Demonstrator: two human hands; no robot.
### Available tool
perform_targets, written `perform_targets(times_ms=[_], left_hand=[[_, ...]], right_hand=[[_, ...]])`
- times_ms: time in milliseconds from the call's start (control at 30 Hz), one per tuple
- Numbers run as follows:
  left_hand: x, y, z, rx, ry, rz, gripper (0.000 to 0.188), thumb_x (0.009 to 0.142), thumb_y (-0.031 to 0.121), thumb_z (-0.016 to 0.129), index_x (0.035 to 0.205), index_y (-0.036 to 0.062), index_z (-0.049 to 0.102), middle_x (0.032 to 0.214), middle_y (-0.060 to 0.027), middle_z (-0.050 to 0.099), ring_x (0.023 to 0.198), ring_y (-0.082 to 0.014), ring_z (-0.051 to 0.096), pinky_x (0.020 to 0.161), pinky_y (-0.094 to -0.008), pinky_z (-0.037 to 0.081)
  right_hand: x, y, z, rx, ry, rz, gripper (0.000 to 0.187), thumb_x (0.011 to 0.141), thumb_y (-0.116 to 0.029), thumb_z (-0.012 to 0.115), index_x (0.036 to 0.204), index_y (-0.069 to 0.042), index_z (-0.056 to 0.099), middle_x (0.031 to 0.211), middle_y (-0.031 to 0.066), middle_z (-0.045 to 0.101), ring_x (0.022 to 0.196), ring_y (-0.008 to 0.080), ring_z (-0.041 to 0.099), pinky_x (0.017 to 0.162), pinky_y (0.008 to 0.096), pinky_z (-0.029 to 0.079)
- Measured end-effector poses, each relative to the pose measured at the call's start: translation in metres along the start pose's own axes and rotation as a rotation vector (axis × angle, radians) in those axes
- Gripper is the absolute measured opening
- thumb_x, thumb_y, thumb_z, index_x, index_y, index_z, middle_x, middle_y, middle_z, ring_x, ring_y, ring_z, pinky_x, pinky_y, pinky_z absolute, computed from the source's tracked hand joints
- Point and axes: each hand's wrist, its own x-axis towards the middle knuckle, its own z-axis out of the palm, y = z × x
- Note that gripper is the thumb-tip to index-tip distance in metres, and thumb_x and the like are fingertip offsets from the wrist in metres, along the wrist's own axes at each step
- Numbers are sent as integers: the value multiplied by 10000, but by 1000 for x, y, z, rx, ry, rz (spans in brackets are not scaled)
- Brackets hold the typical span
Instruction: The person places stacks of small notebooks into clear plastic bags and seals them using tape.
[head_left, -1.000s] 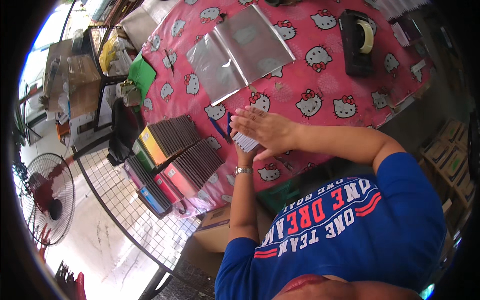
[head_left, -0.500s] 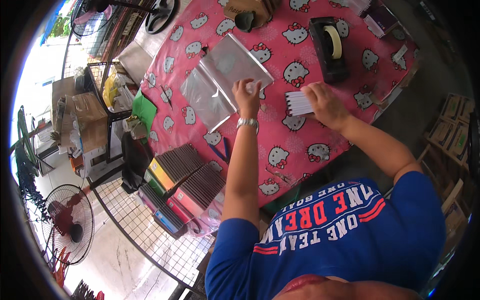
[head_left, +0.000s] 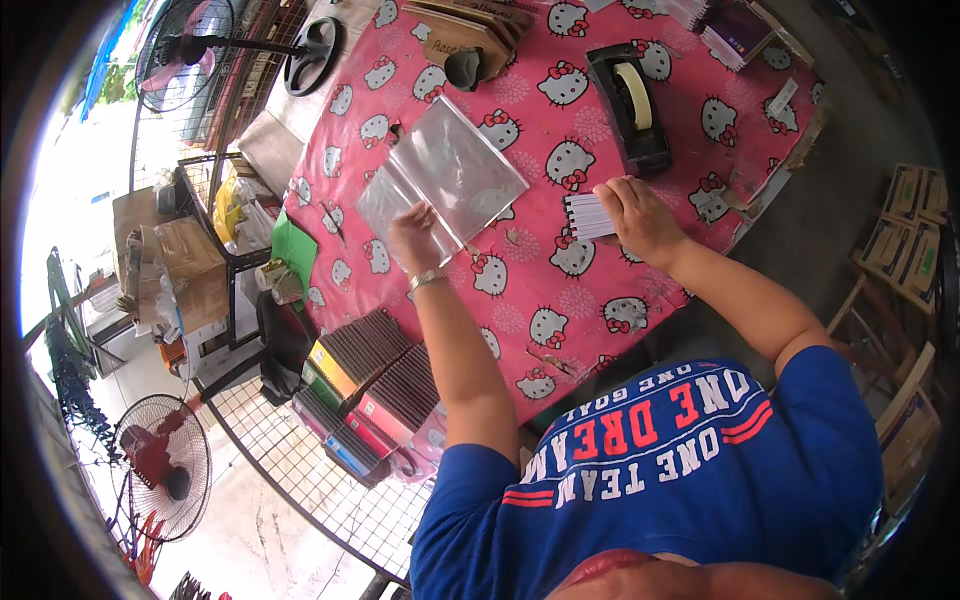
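My right hand (head_left: 645,222) is closed over a small stack of spiral notebooks (head_left: 590,216), their white page edges and black coils facing left. The stack is at the near right of a pink table covering (head_left: 575,290) with cartoon cat faces. To the left lie clear plastic sleeves (head_left: 465,165), spread flat. Over their near left corner is my left hand (head_left: 412,238), its fingers curled and blurred. Whether it grips the plastic cannot be made out.
A black tape dispenser (head_left: 640,140) stands beyond the notebooks. Several spiral notebooks (head_left: 375,375) are stacked at the table's left edge. Brown cardboard pieces (head_left: 465,40) and a dark cup-like object (head_left: 463,70) lie at the far side. A floor fan (head_left: 165,465) is at the left.
My left hand has moved left across the plastic sleeves, from their middle to the near left part. My right hand stays on the notebooks. The whole view has shifted slightly.
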Motion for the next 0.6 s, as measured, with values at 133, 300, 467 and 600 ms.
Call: perform_targets(times_ms=[133,300,467,600], left_hand=[[-41,39,13,225,7,462,256,936,282,538,836,50,506,787,-56,608,710,-161,599,608,-313,485],[-107,-14,20,1390,-531,760,193,880,203,592,881,38,494,749,-146,554,670,-315,593,581,-388,493],[-182,-77,0,1332,-872,627,161,848,129,553,1000,79,534,782,-130,609,739,-334,616,637,-434,504],[-236,-95,-12,1307,-904,736,336,745,114,612,1075,75,560,931,-102,613,959,-280,582,928,-440,418]], right_hand=[[-2,5,-2,2,18,4,625,661,-293,768,1117,-20,437,995,117,463,955,281,500,870,377,445],[2,6,-2,-6,25,1,666,653,-352,781,1121,-16,447,1004,124,466,963,285,501,881,381,435],[11,-4,-50,124,114,233,703,663,-435,779,1124,-1,473,1009,164,502,967,338,528,850,413,453],[13,-20,-54,519,-19,599,728,691,-580,738,1056,20,544,930,184,620,828,325,630,756,391,506]])
